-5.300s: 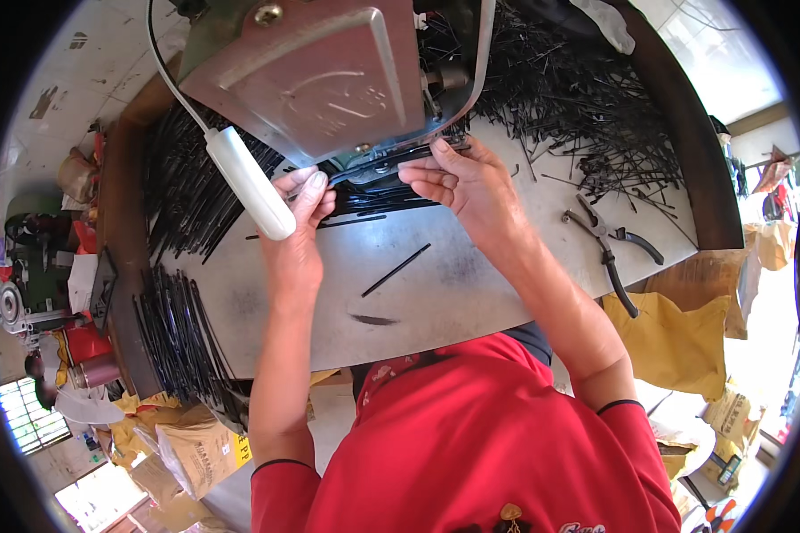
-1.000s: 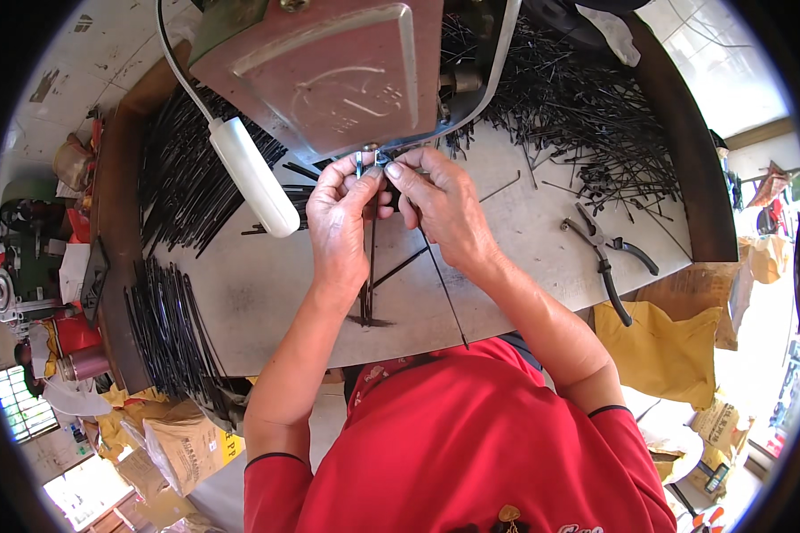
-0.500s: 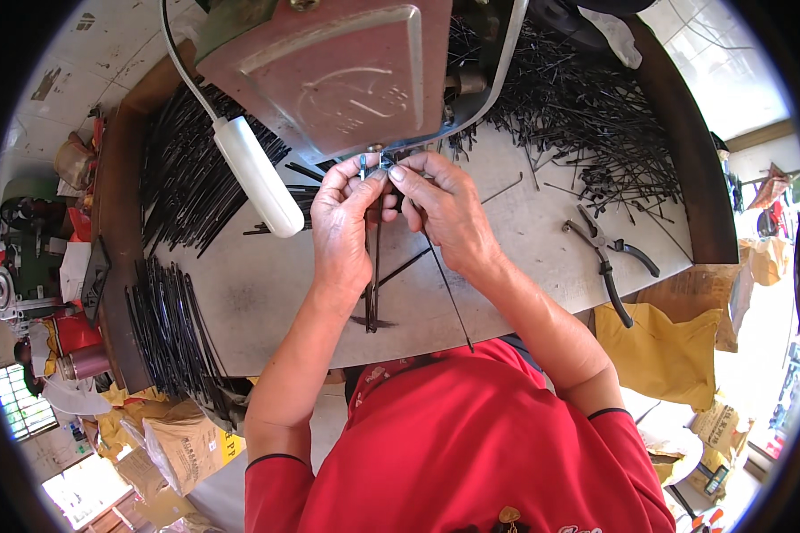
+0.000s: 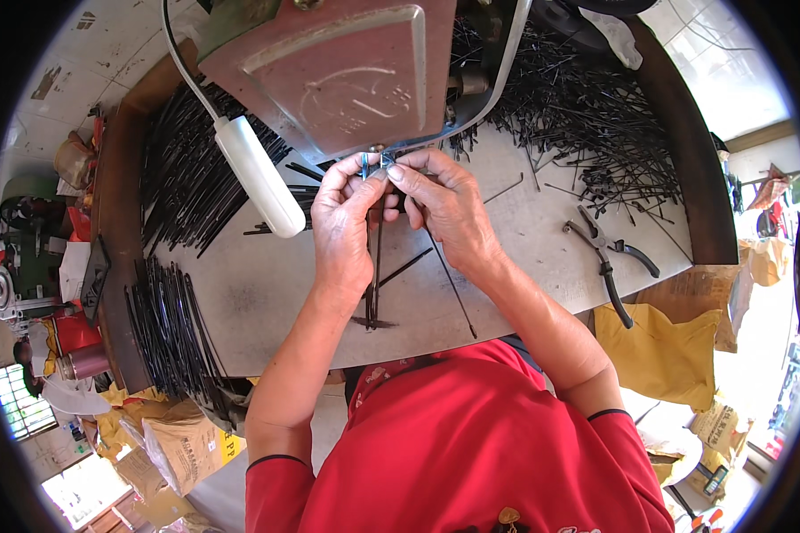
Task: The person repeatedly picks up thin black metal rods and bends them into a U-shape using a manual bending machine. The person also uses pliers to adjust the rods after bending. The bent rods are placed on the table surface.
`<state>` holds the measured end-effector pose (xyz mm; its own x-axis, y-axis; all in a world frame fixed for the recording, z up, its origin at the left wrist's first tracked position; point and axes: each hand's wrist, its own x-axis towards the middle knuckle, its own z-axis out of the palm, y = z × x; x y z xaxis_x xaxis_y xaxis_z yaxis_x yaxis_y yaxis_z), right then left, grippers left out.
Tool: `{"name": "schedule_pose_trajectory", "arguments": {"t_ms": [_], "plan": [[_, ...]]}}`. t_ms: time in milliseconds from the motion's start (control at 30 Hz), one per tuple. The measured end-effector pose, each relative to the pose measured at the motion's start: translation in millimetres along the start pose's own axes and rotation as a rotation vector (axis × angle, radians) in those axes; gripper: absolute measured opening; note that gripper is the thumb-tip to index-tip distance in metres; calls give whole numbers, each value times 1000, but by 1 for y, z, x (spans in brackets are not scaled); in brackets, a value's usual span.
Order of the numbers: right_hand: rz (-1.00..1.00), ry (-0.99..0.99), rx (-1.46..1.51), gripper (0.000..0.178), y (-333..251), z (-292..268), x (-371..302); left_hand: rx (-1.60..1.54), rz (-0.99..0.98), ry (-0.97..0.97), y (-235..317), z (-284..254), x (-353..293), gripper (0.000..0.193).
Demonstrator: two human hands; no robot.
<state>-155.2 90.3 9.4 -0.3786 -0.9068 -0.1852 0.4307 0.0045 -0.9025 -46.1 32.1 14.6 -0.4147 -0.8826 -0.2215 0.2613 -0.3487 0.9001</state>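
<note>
1. Left hand is pinching the upper ends of several thin black rods, fingers closed on them; the rods are hanging down toward the near counter.
2. Right hand is meeting the left at the rod tops, fingertips pressed together on the same rods, just below the reddish machine.
3. White handle is lying left of the hands; pliers are resting well to the right; loose black rods are piling up far right.

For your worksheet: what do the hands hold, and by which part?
Both the left hand and right hand pinch thin dark rods by their upper ends.
</note>
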Motion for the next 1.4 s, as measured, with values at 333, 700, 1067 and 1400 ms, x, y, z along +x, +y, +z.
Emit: {"name": "schedule_pose_trajectory", "arguments": {"t_ms": [333,700,1067,1400], "plan": [[87,-42,-83,15,-14,-5,4,-69,-113,33,6,2,5,18],[21,-31,-76,14,-11,-3,0,-25,-93,35,3,1,2,21],[-5,-15,-42,15,-12,-1,-1,-34,-64,27,0,1,1,22],[18,-36,16,16,-6,-5,3,-50,-61,45,-2,3,-1,20]]}}
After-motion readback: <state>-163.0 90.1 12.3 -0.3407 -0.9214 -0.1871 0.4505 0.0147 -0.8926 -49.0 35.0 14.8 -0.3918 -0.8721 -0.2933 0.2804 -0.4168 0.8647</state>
